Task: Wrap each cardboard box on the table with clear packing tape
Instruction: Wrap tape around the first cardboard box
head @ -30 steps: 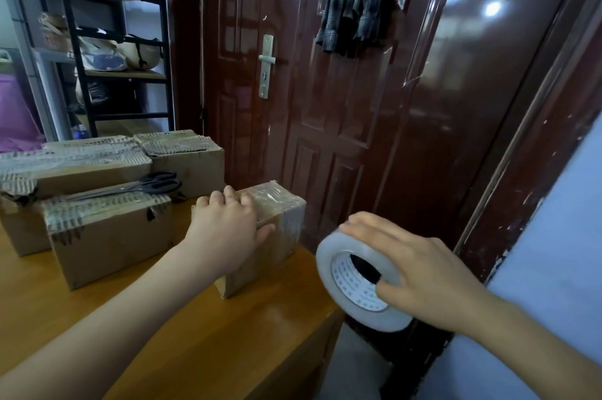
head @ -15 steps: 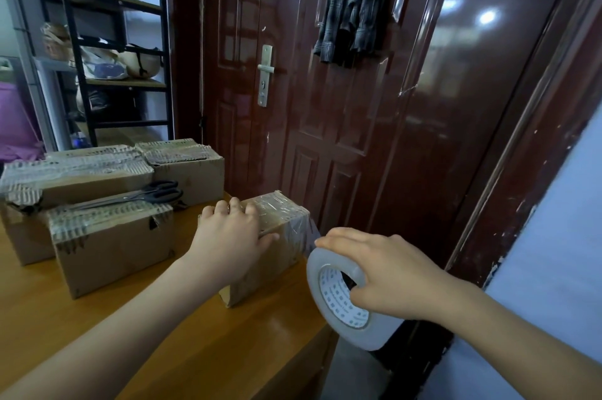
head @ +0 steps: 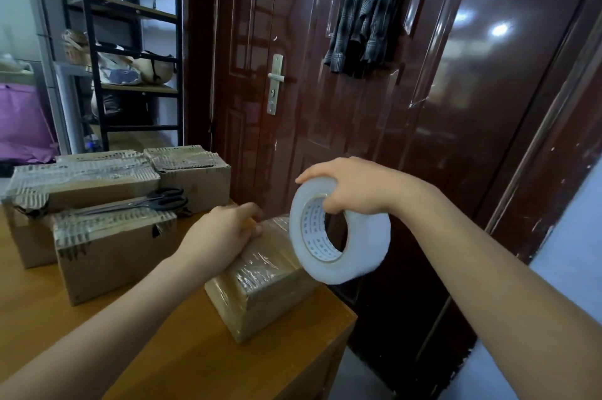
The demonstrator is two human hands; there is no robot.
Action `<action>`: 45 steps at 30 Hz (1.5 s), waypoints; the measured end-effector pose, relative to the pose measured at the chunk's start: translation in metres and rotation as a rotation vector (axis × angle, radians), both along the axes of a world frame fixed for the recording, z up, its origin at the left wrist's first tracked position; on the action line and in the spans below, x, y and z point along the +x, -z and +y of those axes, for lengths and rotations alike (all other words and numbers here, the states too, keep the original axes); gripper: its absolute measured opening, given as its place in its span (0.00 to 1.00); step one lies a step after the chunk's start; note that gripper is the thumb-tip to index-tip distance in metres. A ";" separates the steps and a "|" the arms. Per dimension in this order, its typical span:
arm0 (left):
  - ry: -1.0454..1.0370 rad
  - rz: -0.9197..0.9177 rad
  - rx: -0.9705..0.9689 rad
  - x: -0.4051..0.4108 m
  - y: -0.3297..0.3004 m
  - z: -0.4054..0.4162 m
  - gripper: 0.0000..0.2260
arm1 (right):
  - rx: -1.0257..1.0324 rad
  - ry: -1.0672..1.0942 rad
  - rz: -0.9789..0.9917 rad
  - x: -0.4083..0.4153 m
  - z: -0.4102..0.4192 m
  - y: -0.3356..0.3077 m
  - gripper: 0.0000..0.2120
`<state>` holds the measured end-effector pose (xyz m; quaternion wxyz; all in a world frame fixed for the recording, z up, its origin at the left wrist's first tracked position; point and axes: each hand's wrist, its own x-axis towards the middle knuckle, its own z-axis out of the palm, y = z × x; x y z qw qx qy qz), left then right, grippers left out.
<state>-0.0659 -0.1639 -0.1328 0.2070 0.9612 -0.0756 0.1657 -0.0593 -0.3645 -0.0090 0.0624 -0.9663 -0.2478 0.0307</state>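
Two bare hands work at the corner of a wooden table: the left hand lies on top of a small cardboard box already glossy with clear tape, its fingers blurred so their exact set cannot be told, while the right hand, just right of it and raised above the box's far end, grips a roll of clear packing tape, thumb hooked through the core and fingers curled over the rim. Left of the left hand stands a torn-topped cardboard box with black scissors lying on it; beyond it sit a long box and a rear box, before a dark red door hung with a plaid shirt
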 end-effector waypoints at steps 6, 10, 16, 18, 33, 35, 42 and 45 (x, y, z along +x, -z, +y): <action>0.035 0.236 0.275 -0.017 -0.010 -0.021 0.28 | 0.145 -0.048 -0.067 0.008 0.012 0.007 0.20; 0.001 0.378 0.507 -0.031 -0.005 -0.037 0.48 | 0.448 -0.002 -0.534 -0.005 0.001 0.030 0.10; -0.021 0.336 0.474 -0.029 0.001 -0.042 0.43 | 0.704 0.006 -0.883 -0.028 -0.015 0.093 0.21; -0.010 0.337 0.472 -0.030 0.001 -0.043 0.43 | 0.701 0.032 -0.876 -0.035 -0.014 0.116 0.28; 0.005 0.304 0.327 -0.035 -0.003 -0.043 0.42 | 0.641 -0.078 -0.614 -0.048 -0.037 0.104 0.35; 0.004 0.303 0.305 -0.036 -0.004 -0.043 0.42 | 0.504 -0.092 -0.589 -0.059 -0.049 0.098 0.34; 0.007 0.283 0.285 -0.037 -0.006 -0.043 0.42 | -0.119 -0.046 -0.158 -0.102 -0.088 0.096 0.38; 0.001 0.282 0.264 -0.035 -0.005 -0.040 0.41 | -0.279 -0.058 -0.007 -0.103 -0.088 0.088 0.39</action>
